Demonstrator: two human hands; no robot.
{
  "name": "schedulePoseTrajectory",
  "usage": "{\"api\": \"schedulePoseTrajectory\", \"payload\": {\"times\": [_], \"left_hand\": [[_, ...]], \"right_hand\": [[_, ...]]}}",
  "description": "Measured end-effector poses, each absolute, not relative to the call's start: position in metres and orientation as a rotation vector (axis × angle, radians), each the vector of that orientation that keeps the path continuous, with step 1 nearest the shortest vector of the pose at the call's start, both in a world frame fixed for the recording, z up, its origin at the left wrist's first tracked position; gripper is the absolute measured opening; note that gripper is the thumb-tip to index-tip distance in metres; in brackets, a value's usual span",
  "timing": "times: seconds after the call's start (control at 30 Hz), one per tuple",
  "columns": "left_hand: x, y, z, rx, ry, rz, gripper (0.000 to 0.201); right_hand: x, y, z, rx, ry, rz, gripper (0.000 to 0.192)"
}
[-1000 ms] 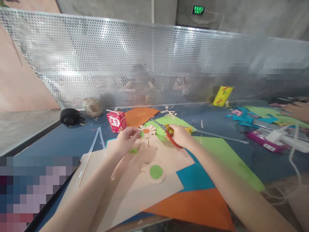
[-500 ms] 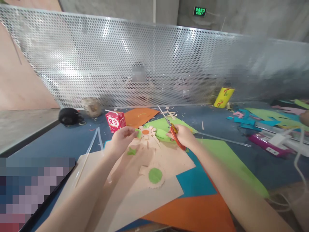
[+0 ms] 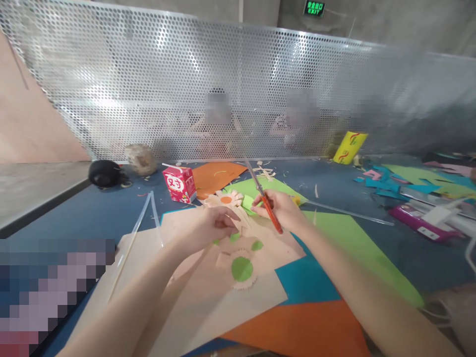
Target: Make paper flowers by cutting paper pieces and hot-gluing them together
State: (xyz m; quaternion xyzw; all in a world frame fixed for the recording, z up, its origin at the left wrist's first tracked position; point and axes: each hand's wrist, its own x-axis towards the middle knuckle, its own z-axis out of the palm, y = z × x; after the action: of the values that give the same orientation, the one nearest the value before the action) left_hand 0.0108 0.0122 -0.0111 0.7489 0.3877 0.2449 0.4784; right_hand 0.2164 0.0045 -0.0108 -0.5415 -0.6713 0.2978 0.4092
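My right hand (image 3: 280, 208) is closed around scissors (image 3: 273, 213) with orange handles, their blades pointing up and away. Light green paper (image 3: 248, 203) lies by its fingertips; whether they touch it I cannot tell. My left hand (image 3: 217, 225) hovers low over the pale paper sheets (image 3: 178, 297), fingers bent and a little apart. Right under its fingertips is a small green paper piece (image 3: 234, 237), partly covered. Another green scrap (image 3: 257, 245) lies to the right. Nearer me is a fringed pale disc with a green circle (image 3: 242, 269). Behind the hands sits a pale paper flower (image 3: 226, 200) with an orange centre.
A red drink carton (image 3: 179, 184) with a straw stands at the back left, near a black round object (image 3: 106, 173). Orange (image 3: 297, 327), blue (image 3: 307, 277) and green sheets overlap at right. A yellow packet (image 3: 350, 148) leans by the perforated metal panel (image 3: 148, 89). A purple device (image 3: 422, 223) lies right.
My left hand has moved from beside the flower toward me and to the right, over the pale paper. A green scrap now shows to its right. My right hand still holds the scissors.
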Motion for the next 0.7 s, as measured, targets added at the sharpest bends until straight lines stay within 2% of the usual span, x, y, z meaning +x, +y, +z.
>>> {"api": "schedulePoseTrajectory", "payload": {"times": [0.37, 0.53, 0.7], "left_hand": [[0.018, 0.004, -0.001, 1.450, 0.864, 1.066, 0.021], [0.025, -0.005, 0.004, 1.406, 0.948, 1.031, 0.020], [0.028, -0.008, 0.008, 1.473, 1.000, 1.041, 0.017]], "right_hand": [[0.194, -0.022, 0.001, -1.268, -1.679, 0.917, 0.010], [0.190, -0.023, 0.002, -1.319, -1.649, 0.810, 0.013], [0.188, -0.025, 0.002, -1.356, -1.616, 0.868, 0.013]]}}
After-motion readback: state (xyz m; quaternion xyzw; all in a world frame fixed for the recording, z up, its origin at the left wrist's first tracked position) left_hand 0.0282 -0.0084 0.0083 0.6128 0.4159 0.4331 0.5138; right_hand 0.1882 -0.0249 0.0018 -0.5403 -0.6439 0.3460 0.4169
